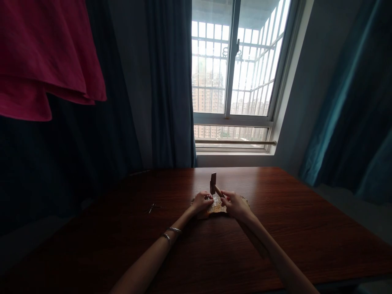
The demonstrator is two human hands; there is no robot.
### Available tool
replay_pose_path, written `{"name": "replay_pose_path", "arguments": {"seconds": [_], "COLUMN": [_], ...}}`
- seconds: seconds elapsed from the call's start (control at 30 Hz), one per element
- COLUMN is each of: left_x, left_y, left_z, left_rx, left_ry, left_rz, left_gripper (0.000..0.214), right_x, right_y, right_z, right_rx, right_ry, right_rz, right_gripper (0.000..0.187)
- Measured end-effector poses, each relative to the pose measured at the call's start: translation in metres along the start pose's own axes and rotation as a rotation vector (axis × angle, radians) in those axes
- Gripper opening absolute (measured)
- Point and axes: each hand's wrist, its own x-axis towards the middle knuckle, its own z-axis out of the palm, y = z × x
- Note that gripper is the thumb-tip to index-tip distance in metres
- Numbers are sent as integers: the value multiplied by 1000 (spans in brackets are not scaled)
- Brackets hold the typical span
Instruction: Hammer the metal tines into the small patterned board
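My right hand [235, 204] is closed round the wooden handle of a small hammer [213, 182], whose dark head stands raised just above my fingers. My left hand [201, 201] is pinched shut on a tiny thing, too small to name, held down on a pale, round, speckled slab [218, 208] lying on the dark wooden table [290, 228]. Both hands rest over that slab, almost touching. Two thin bracelets [170, 233] circle my left wrist.
A few small metal pieces [152, 208], perhaps nails, lie on the table left of my hands. Beyond the far table edge is a barred window [232, 73] with blue curtains on both sides. A red cloth [45, 57] hangs at the upper left.
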Motion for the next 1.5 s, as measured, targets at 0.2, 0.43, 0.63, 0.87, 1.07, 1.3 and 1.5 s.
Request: {"name": "replay_pose_path", "arguments": {"seconds": [0.2,0.43,0.63,0.87,1.07,1.3,1.5], "left_x": [-1,0,-1,0,0,1,0], "left_y": [2,-2,1,2,-1,-3,-1], "left_z": [-1,1,0,0,0,0,0], "left_rx": [15,25,1,4,2,8,18], "left_ry": [-2,3,11,4,-1,-6,4], "left_rz": [10,27,27,23,27,38,32], "left_gripper": [19,18,17,17,19,19,20], "right_x": [0,3,0,-3,-1,-1,2], "right_y": [4,8,7,10,14,22,22], "right_z": [4,7,9,11,11,15,13], "right_rx": [63,65,54,63,74,145,124], "right_ry": [62,45,29,75,85,35,117], "right_rz": [-26,13,-5,-30,-34,17,-41], "right_gripper": [38,38,37,42,41,45,43]}}
